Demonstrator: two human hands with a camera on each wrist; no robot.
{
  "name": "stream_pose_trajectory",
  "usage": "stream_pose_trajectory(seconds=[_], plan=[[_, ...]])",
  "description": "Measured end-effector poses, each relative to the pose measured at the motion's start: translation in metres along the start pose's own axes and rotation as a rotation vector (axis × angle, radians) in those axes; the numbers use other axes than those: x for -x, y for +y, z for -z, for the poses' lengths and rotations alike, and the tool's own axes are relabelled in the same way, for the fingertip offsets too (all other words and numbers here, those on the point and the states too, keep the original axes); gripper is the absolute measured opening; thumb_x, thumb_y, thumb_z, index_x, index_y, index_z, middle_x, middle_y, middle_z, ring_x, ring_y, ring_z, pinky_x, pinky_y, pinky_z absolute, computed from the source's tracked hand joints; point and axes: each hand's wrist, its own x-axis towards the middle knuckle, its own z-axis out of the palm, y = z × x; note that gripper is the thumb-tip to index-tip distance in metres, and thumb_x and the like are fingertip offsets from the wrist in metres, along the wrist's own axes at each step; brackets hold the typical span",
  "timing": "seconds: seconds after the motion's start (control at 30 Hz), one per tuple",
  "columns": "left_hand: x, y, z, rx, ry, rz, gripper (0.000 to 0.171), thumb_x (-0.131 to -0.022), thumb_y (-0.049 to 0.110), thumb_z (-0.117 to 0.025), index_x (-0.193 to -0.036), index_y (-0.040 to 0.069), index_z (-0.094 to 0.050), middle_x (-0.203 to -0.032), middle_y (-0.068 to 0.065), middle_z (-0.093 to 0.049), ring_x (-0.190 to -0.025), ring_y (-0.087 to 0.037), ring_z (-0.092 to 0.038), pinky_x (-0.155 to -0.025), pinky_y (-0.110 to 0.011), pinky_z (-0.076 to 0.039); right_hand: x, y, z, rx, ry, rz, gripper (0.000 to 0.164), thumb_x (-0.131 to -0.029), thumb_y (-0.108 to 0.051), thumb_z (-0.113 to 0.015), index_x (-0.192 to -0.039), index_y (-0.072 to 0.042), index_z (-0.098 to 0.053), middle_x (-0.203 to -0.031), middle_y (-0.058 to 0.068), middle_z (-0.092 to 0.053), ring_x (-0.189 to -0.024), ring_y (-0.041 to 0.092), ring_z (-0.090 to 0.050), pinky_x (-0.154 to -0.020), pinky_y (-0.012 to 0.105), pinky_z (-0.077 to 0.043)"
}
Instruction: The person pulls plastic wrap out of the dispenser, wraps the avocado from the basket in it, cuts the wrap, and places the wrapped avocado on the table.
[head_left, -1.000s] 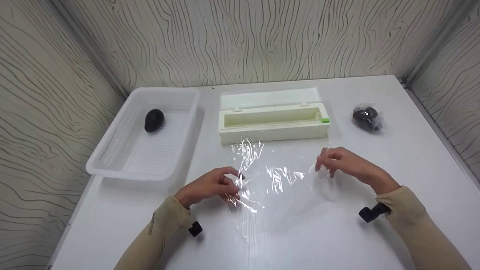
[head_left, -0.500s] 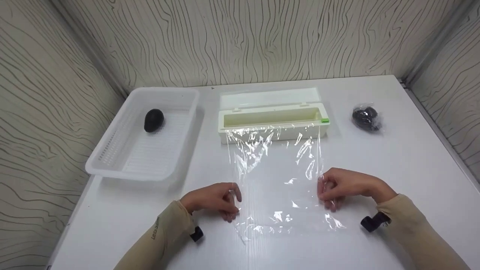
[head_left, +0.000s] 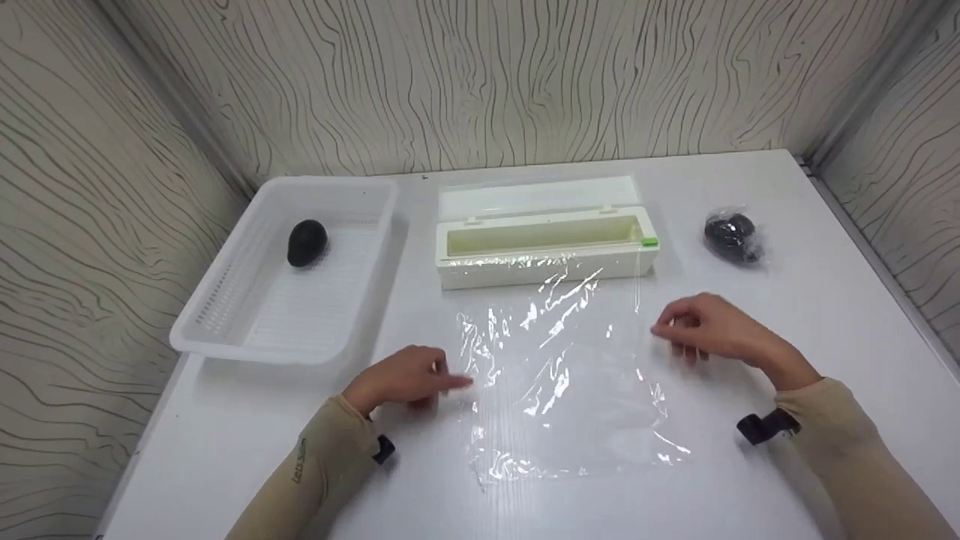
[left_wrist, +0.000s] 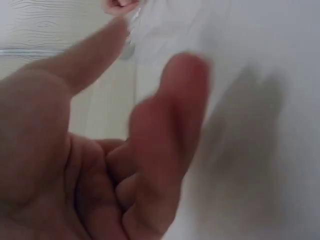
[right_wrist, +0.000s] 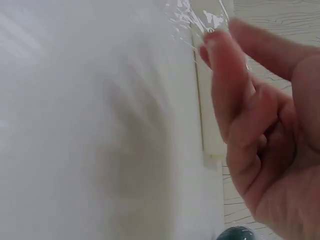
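Note:
A sheet of clear cling film lies on the table, running from the front edge of a cream cling film dispenser box. Beside its left edge is my left hand, loosely bent and holding nothing; the left wrist view shows its thumb and fingers apart. To the right of the film hovers my right hand, fingers relaxed. In the right wrist view its thumb and index finger are close together, with no film visibly pinched between them.
At the left stands a white plastic basket with one dark avocado in it. A film-wrapped avocado sits at the back right. The dispenser's lid lies folded back, and a green slider is at its right end.
The film was drawn toward me and lowered flat onto the table. Both hands then let go of it and moved outward, the right one also away from me.

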Motion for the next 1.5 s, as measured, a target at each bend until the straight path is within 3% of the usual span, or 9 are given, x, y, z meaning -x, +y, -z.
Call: stream_pose_trajectory(seconds=[0.13,0.17,0.23,0.3,0.43,1.0,1.07,1.3,1.5], plan=[[-0.019,0.008,0.012,-0.133,0.463,-0.095,0.032,-0.104,0.032,-0.063,-0.120,0.004,-0.061,-0.108,-0.012,-0.066,-0.092,-0.026,-0.065,-0.078,-0.040,-0.056,-0.017,-0.004,0.019,0.069,0.367,0.044,0.034,-0.105,-0.026,-0.064,-0.126,-0.001,-0.066,-0.106,0.019,-0.071,-0.086,0.030,-0.071,-0.066,0.029,-0.060],[-0.025,0.010,0.014,-0.149,0.541,-0.106,0.038,-0.103,0.028,-0.064,-0.132,0.004,-0.057,-0.123,-0.016,-0.063,-0.106,-0.030,-0.064,-0.087,-0.045,-0.056,-0.022,-0.004,0.022,0.086,0.419,0.046,0.038,-0.106,-0.026,-0.062,-0.133,-0.001,-0.062,-0.116,0.022,-0.069,-0.095,0.034,-0.071,-0.073,0.032,-0.061],[-0.038,0.012,0.018,-0.160,0.611,-0.113,0.058,-0.103,0.023,-0.065,-0.153,0.005,-0.042,-0.150,-0.021,-0.049,-0.132,-0.038,-0.054,-0.105,-0.053,-0.050,-0.032,-0.006,0.027,0.087,0.453,0.029,0.049,-0.108,-0.029,-0.057,-0.148,-0.002,-0.051,-0.137,0.026,-0.059,-0.112,0.043,-0.066,-0.087,0.041,-0.060],[-0.050,0.014,0.021,-0.151,0.595,-0.096,0.069,-0.104,0.023,-0.063,-0.162,0.009,-0.030,-0.163,-0.022,-0.035,-0.145,-0.042,-0.044,-0.115,-0.057,-0.043,-0.043,-0.006,0.029,0.045,0.409,0.002,0.059,-0.110,-0.033,-0.052,-0.158,-0.003,-0.037,-0.153,0.028,-0.047,-0.124,0.047,-0.061,-0.101,0.052,-0.054],[-0.068,0.014,0.023,-0.121,0.542,-0.056,0.072,-0.106,0.027,-0.058,-0.166,0.010,-0.021,-0.168,-0.025,-0.026,-0.142,-0.047,-0.046,-0.117,-0.058,-0.040,-0.057,-0.007,0.024,-0.049,0.323,-0.045,0.069,-0.111,-0.041,-0.045,-0.164,-0.003,-0.022,-0.164,0.029,-0.032,-0.133,0.047,-0.056,-0.113,0.058,-0.043],[-0.091,0.011,0.049,-0.081,0.504,-0.038,0.068,-0.108,0.031,-0.053,-0.164,0.008,-0.023,-0.166,-0.020,-0.033,-0.155,-0.037,-0.031,-0.129,-0.049,-0.023,-0.073,-0.011,0.029,-0.050,0.323,-0.060,0.066,-0.111,-0.040,-0.044,-0.162,-0.002,-0.024,-0.166,0.026,-0.027,-0.129,0.045,-0.060,-0.116,0.054,-0.042],[-0.095,0.010,0.052,-0.082,0.505,-0.038,0.068,-0.108,0.030,-0.054,-0.164,0.007,-0.024,-0.165,-0.018,-0.035,-0.154,-0.036,-0.033,-0.128,-0.047,-0.024,-0.077,-0.010,0.030,-0.041,0.343,-0.057,0.060,-0.112,-0.034,-0.042,-0.161,-0.001,-0.027,-0.164,0.026,-0.031,-0.128,0.044,-0.062,-0.113,0.050,-0.046],[-0.104,0.009,0.064,0.003,0.566,-0.068,0.052,-0.108,0.025,-0.056,-0.155,0.005,-0.046,-0.152,-0.015,-0.055,-0.132,-0.032,-0.061,-0.111,-0.044,-0.050,-0.092,-0.004,0.032,-0.039,0.440,-0.025,0.047,-0.112,-0.019,-0.042,-0.155,0.002,-0.040,-0.152,0.027,-0.049,-0.124,0.042,-0.064,-0.095,0.035,-0.057],[-0.109,0.005,0.070,0.028,0.622,-0.062,0.040,-0.110,0.026,-0.052,-0.145,0.009,-0.059,-0.144,-0.010,-0.063,-0.130,-0.029,-0.064,-0.107,-0.042,-0.053,-0.099,-0.003,0.032,-0.015,0.509,-0.037,0.057,-0.112,-0.041,-0.042,-0.144,0.004,-0.055,-0.138,0.029,-0.061,-0.113,0.042,-0.071,-0.092,0.036,-0.060]])
